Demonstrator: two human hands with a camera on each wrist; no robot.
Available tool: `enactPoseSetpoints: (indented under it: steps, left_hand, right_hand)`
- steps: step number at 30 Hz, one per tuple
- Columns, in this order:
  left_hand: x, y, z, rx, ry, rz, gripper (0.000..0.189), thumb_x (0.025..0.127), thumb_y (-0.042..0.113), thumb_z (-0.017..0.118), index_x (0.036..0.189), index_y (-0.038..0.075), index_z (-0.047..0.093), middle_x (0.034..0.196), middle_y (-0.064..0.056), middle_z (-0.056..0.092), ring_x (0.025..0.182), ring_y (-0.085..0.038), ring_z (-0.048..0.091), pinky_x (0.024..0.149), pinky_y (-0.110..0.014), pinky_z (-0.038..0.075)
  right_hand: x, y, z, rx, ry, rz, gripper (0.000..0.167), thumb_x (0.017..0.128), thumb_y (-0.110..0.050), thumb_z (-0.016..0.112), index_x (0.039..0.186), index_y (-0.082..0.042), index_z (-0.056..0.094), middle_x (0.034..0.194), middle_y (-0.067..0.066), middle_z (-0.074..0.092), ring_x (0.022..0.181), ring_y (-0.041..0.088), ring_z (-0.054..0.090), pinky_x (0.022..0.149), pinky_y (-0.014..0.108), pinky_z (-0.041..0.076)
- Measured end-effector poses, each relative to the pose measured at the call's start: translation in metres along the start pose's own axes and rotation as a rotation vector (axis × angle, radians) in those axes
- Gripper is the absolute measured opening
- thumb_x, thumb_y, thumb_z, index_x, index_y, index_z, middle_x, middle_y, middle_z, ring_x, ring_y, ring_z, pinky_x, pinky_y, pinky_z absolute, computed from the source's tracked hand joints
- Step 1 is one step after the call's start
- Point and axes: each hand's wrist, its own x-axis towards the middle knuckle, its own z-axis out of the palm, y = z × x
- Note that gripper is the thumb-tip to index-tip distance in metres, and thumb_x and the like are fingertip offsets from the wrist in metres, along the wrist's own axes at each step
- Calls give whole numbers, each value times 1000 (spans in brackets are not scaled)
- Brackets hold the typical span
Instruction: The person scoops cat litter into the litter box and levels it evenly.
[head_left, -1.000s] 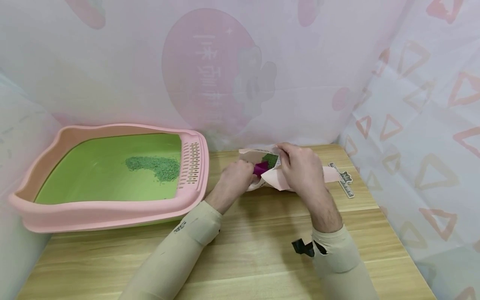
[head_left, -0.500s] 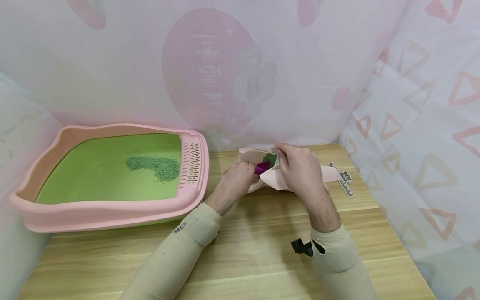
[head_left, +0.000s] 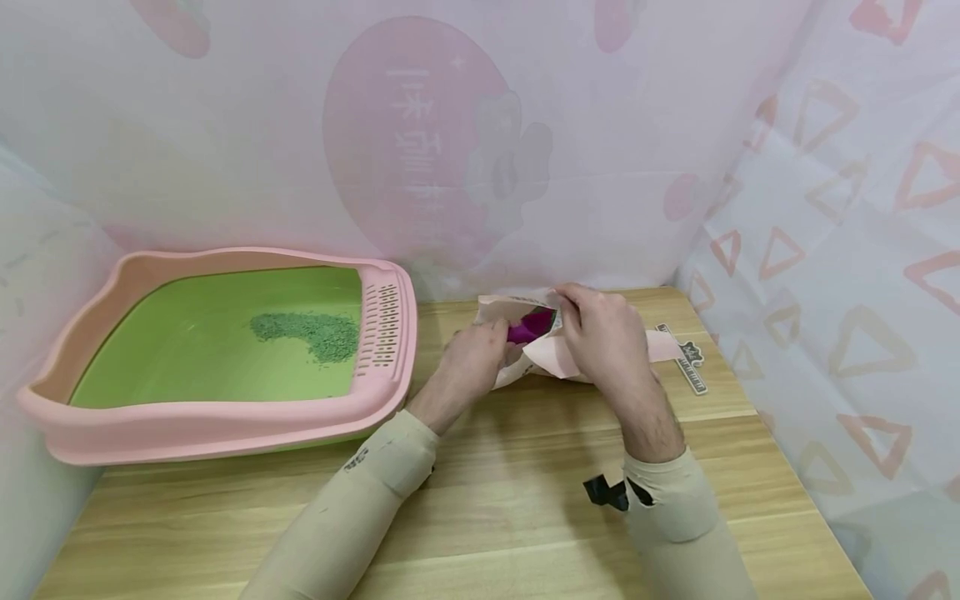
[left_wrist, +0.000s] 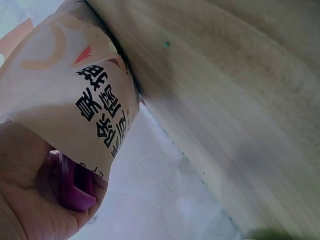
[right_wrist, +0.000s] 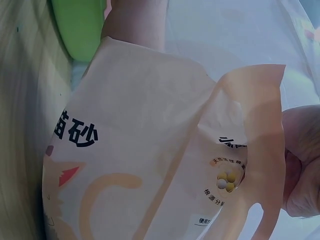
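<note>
A pale pink paper-like bag of cat litter (head_left: 551,357) lies on the table with its mouth facing left. My left hand (head_left: 472,362) is at that mouth, fingers curled round the handle of a purple scoop (head_left: 534,325). The scoop's head is inside the bag, against green litter that is mostly covered. In the left wrist view, the hollow purple handle (left_wrist: 75,187) shows in the palm, beneath the printed bag side (left_wrist: 75,95). My right hand (head_left: 606,337) pinches the upper edge of the bag's mouth and holds it apart. The right wrist view shows the bag's front (right_wrist: 125,110) and its cut-out carry handle.
To the left stands a green litter tray with a pink rim (head_left: 217,421) and a slotted step on its right. Green litter (head_left: 315,333) is heaped inside it. Beyond the bag lies a flat cat-figured piece (head_left: 692,358). Patterned cloth walls (head_left: 600,225) border the wooden table.
The purple scoop has turned and pushed deeper to the right into the bag, so more purple and less green litter shows. My right hand stays nearly in place.
</note>
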Motion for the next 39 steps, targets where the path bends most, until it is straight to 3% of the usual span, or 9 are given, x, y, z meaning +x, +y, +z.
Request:
enactPoseSetpoints:
  steps: [6,15,24,29,33,39]
  left_hand:
    - [-3,-6,2,-46,50,-4,30,120,26,68,134,0,66,102,-11,79,85,-29,75,75,-44,65]
    - [-6,-10,1,-118,6,-43,21,119,19,68,132,4,63,106,-9,75,88,-28,72,80,-46,64]
    - [-14,-13,-15,-118,-15,-54,21,113,9,69,131,2,64,110,-13,79,102,-35,78,94,-53,68]
    - [-19,-15,-26,-141,-52,-100,39,108,6,73,144,2,63,126,-16,80,121,-38,77,112,-54,59]
    - [-25,-18,-35,-158,-51,-112,46,112,11,69,156,1,59,140,-19,79,132,-41,75,115,-55,56]
    - [-35,-26,-46,-173,-29,-109,38,114,15,70,150,4,63,136,-18,80,132,-39,76,118,-57,57]
  right_hand:
    - [1,0,-2,-8,-9,13,28,118,-12,65,137,-4,84,129,22,87,114,48,88,92,66,70]
    - [1,1,-3,-9,-19,24,28,118,-12,65,137,-3,84,130,22,87,113,47,88,92,65,70]
    - [2,2,-5,-4,-12,35,29,118,-11,65,139,-3,83,133,23,86,115,48,87,94,66,70]
    - [2,2,-5,1,-6,31,28,119,-13,65,138,-3,84,131,22,87,114,47,88,92,66,70]
    - [2,3,-5,7,2,30,28,119,-13,65,137,-3,84,131,21,87,114,47,88,92,66,70]
    - [2,3,-5,3,1,32,28,119,-14,65,137,-4,85,132,21,87,116,47,87,94,67,70]
